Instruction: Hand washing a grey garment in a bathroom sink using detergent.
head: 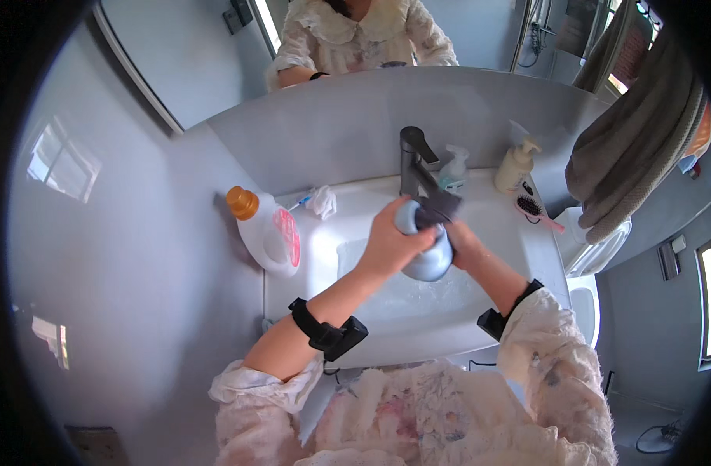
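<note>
My left hand (389, 242) grips a rounded, glossy light-blue object (430, 263) from the left, its thumb laid across the front. From the other side, my right hand (464, 243) holds the same object, which hides most of its fingers. A dark piece (430, 216) shows at the top of the object; I cannot tell whether it belongs to it, nor what the object is. Both hands are over a white washbasin (384, 343), just under the spout of a dark grey faucet (411, 169). Shallow water (414, 294) with bubbles lies in the bowl.
On the left rim leans a white detergent bottle (268, 233) with an orange cap, near a crumpled white cloth (322, 202). Behind stand a clear pump bottle (453, 170) and a cream pump bottle (514, 169). A pink hairbrush (533, 209) lies right, below a hanging grey towel (635, 134).
</note>
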`<state>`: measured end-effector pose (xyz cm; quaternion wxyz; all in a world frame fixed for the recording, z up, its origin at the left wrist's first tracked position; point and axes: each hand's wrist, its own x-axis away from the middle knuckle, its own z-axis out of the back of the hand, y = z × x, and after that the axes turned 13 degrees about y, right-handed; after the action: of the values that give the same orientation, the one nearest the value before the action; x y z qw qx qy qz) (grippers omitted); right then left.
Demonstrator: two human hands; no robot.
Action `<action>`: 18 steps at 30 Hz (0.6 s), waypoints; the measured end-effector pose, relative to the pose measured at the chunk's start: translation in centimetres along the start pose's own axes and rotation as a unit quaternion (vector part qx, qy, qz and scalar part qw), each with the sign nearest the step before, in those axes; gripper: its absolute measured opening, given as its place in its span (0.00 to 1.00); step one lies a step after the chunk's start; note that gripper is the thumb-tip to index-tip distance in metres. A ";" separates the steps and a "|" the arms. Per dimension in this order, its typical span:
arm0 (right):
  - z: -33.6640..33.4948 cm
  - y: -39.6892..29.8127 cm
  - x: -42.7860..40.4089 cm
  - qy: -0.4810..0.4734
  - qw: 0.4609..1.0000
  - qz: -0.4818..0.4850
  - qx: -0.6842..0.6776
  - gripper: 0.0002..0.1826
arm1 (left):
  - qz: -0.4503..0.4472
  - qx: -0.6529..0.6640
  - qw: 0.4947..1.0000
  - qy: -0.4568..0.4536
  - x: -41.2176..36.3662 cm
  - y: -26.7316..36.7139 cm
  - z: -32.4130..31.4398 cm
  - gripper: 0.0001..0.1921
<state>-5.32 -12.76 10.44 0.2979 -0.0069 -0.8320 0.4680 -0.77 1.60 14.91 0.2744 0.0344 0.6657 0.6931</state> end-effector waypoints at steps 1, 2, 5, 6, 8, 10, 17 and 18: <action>0.4 -0.8 0.0 0.000 0.999 -0.014 0.032 0.20 | 0.126 0.104 0.986 0.029 -0.2 0.2 0.1 0.22; 1.5 -0.7 -1.2 -0.026 0.999 -0.025 0.022 0.26 | 0.134 0.214 0.966 0.060 -0.6 -0.7 0.1 0.19; 0.8 -1.8 0.7 -0.158 0.986 0.019 -0.054 0.35 | 0.281 0.361 0.879 0.136 -1.9 -3.3 3.0 0.14; 1.6 -1.9 0.9 -0.192 0.980 0.042 -0.042 0.42 | 0.323 0.419 0.840 0.122 -2.1 -3.4 3.5 0.13; 1.4 -0.6 1.4 -0.168 0.979 0.090 -0.070 0.42 | 0.383 0.486 0.780 0.091 -2.3 -3.5 4.2 0.13; -0.4 0.0 1.9 -0.160 0.966 0.146 -0.140 0.40 | 0.389 0.453 0.794 0.115 -2.1 -3.0 3.5 0.12; -1.8 -2.2 3.2 -0.055 0.981 0.105 -0.151 0.22 | 0.260 0.368 0.885 0.120 -0.9 0.1 2.3 0.16; -2.2 -2.6 3.6 -0.054 0.982 0.103 -0.151 0.22 | 0.262 0.390 0.875 0.120 -1.1 0.9 2.3 0.17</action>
<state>-6.47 -11.44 15.05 0.1979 -0.1125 -0.9029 0.3647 0.82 3.20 16.41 -0.0349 0.2280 0.8766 0.4223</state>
